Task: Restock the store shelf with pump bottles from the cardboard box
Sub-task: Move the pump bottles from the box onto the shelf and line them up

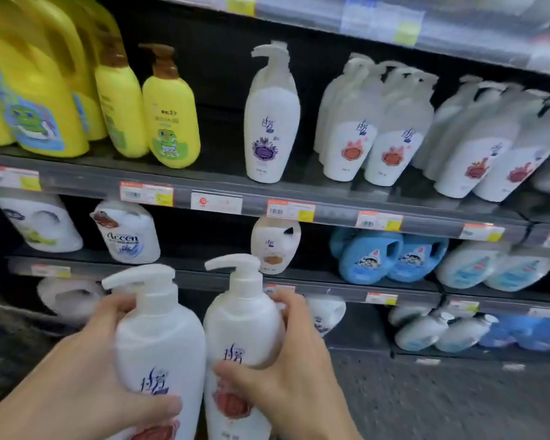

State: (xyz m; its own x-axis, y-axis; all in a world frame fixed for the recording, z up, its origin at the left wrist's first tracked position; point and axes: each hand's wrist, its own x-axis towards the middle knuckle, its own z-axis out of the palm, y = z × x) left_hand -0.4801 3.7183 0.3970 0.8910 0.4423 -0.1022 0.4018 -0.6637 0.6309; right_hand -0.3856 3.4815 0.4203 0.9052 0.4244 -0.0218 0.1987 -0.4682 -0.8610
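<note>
I hold two white pump bottles with red flower labels, upright and side by side, low in the view. My left hand grips the left bottle around its body. My right hand grips the right bottle the same way. Both stand in front of the lower shelves, below the upper shelf. On that shelf stand one white pump bottle with a purple label and, to its right, rows of matching white bottles with red labels. The cardboard box is out of view.
Yellow pump bottles and jugs fill the upper shelf's left end, with a dark gap between them and the purple-label bottle. Lower shelves hold white jugs and blue jugs. Price tags line the shelf edges. Grey floor lies at the bottom right.
</note>
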